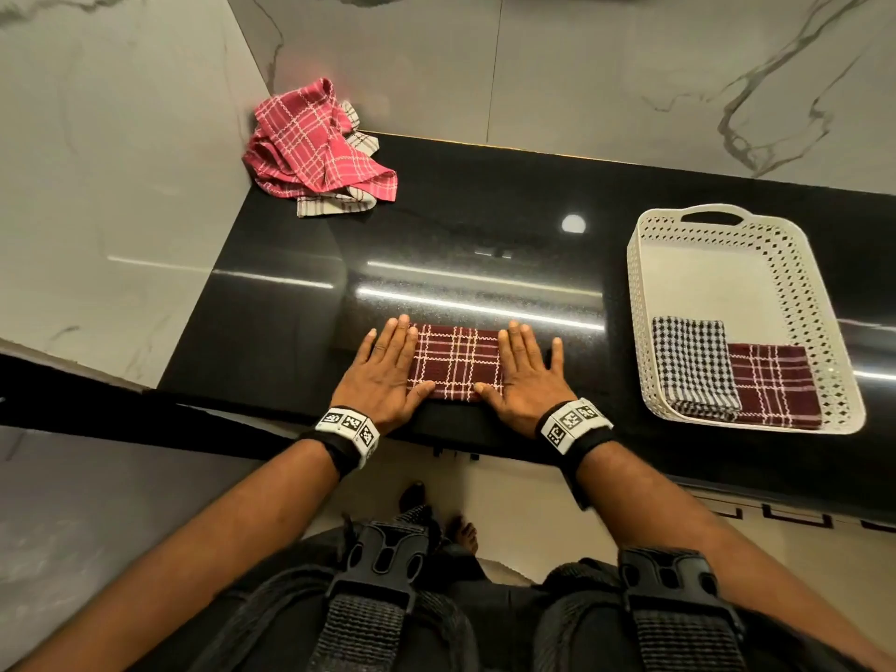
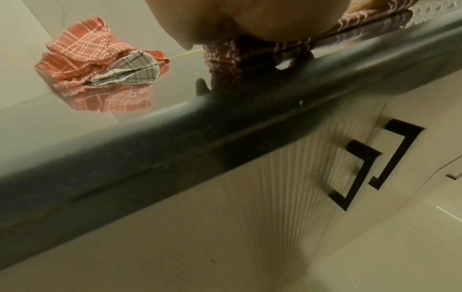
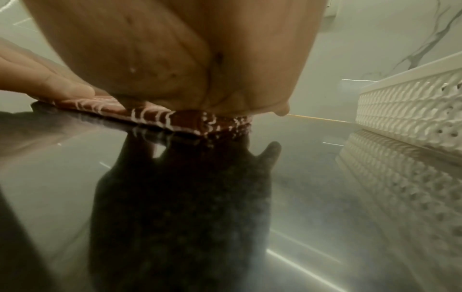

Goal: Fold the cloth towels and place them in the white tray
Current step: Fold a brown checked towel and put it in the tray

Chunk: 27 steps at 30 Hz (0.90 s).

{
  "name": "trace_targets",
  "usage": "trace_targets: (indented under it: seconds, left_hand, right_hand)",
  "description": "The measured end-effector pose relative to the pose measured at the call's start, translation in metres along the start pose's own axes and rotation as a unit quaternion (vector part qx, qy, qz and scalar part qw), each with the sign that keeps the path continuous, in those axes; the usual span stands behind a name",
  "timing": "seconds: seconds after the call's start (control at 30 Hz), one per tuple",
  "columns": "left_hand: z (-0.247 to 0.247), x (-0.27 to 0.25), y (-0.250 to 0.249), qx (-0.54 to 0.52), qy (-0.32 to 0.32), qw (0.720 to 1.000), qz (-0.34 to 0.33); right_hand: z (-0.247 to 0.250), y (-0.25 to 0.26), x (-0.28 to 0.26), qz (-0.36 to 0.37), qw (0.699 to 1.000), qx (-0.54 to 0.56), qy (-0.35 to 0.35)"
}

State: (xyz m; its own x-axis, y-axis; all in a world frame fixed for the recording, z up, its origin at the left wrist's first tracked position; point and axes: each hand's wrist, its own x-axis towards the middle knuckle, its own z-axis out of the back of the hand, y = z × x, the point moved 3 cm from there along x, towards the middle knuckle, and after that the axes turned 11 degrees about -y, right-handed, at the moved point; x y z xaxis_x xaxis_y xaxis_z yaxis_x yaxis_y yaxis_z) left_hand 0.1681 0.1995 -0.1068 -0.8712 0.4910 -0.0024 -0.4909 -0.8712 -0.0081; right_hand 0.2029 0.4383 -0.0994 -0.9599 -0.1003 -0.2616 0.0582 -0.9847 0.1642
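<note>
A folded maroon plaid towel (image 1: 456,363) lies near the front edge of the black counter (image 1: 485,225). My left hand (image 1: 385,368) presses flat on its left end and my right hand (image 1: 526,373) on its right end, fingers straight. The wrist views show each palm (image 2: 225,19) (image 3: 175,55) on the towel's edge (image 2: 222,59) (image 3: 190,122). The white tray (image 1: 717,269) stands at the right. It holds a folded black-and-white checked towel (image 1: 691,363) and a folded maroon plaid towel (image 1: 776,390). A crumpled red plaid towel (image 1: 310,143) lies on a beige striped one (image 1: 334,203) in the far left corner.
Marble walls (image 1: 121,186) close off the counter at the left and back. Between the towels and the tray (image 3: 410,106) lies bare glossy counter. White cabinet doors with black handles (image 2: 355,173) sit under the counter's front edge (image 2: 225,142). The red towel heap (image 2: 95,57) shows far left.
</note>
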Motion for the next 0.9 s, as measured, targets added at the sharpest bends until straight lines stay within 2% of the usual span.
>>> trace_targets:
  seconds: [0.17,0.27,0.37,0.43,0.5,0.57,0.7,0.8,0.83,0.9]
  left_hand:
    - [0.007,0.007,0.0,0.002,0.037,0.999,-0.005]
    - [0.024,0.007,-0.01,-0.011,0.002,1.0,-0.022]
    - [0.034,-0.001,-0.042,-0.05,-0.075,0.988,-0.128]
    - [0.028,-0.008,-0.056,-0.058,-0.084,0.977,-0.188]
    - [0.028,-0.005,-0.052,-0.064,-0.092,0.979,-0.168]
    - [0.031,0.001,-0.038,-0.072,-0.101,0.984,-0.129]
    - [0.037,0.0,-0.01,-0.103,-0.06,0.987,-0.111]
    - [0.031,-0.02,-0.001,-0.112,-0.034,0.98,-0.16]
    - [0.028,-0.029,-0.001,-0.099,-0.016,0.978,-0.183]
    - [0.017,-0.044,0.0,-0.059,0.026,0.977,-0.202]
  right_hand:
    - [0.01,-0.004,-0.003,-0.021,1.0,-0.009,0.017]
    - [0.028,0.004,-0.001,-0.028,0.999,0.033,-0.013]
    - [0.036,0.008,-0.001,0.008,0.996,0.063,-0.058]
    - [0.032,0.006,-0.005,-0.003,0.997,0.054,-0.061]
    - [0.028,0.004,-0.013,-0.021,0.996,0.014,-0.085]
    - [0.025,0.014,-0.027,-0.01,0.995,-0.003,-0.099]
    - [0.011,0.047,-0.056,0.098,0.991,0.069,-0.053]
    - [0.017,0.053,-0.059,0.133,0.973,0.115,-0.151]
    - [0.017,0.052,-0.055,0.141,0.969,0.121,-0.162]
    - [0.009,0.047,-0.046,0.151,0.977,0.116,-0.092]
